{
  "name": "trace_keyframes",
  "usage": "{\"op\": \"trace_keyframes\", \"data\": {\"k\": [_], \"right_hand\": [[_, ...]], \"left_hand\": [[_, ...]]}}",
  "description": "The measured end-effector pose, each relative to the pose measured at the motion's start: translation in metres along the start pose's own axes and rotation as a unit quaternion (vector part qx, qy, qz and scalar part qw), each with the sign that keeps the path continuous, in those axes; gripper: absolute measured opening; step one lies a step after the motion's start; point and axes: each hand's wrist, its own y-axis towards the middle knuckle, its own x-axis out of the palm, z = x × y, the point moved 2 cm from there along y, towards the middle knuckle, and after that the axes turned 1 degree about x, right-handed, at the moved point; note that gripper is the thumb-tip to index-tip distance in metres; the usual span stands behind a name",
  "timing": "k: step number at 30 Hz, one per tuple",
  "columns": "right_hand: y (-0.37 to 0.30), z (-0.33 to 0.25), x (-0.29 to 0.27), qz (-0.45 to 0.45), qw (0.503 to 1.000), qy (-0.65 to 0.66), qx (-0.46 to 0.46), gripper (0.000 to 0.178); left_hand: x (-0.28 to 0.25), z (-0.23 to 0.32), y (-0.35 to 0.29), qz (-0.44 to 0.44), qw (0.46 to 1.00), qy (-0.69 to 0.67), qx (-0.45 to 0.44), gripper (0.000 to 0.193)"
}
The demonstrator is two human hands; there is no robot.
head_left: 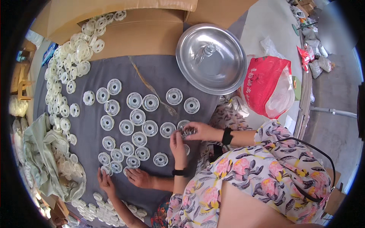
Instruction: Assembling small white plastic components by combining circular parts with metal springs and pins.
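Note:
My right hand [201, 131] is closed around several small shiny metal pieces [188, 132], too small to name. Beside it, my left hand [178, 147] has its fingertips pinched together against those pieces; what lies between them is hidden. Under and around my hands, round pale plastic discs [149, 128] with centre holes lie spread on a dark grey cloth [125, 72]. One disc [183, 124] is partly covered by my right hand, another [186, 149] sits just right of my left hand. More metal pieces [205, 52] rest in a wide steel bowl [232, 72].
A co-worker's two hands [138, 178] touch discs at the near left. Heaped discs [78, 49] line the left side, by a pale green sack [42, 152]. Cardboard [140, 38] stands at the back. A red and white plastic bag [266, 85] lies right of the bowl.

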Motion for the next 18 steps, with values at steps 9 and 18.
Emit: {"op": "trace_keyframes", "data": {"k": [9,18], "right_hand": [[-0.034,-0.046,-0.028,0.118,0.968,-0.202,-0.091,0.043],[-0.009,-0.068,-0.030,0.079,0.956,-0.238,-0.154,0.043]], "left_hand": [[0.016,0.009,-0.002,-0.126,0.881,-0.309,-0.336,0.029],[-0.002,0.029,-0.015,-0.041,0.902,-0.409,-0.129,0.022]]}}
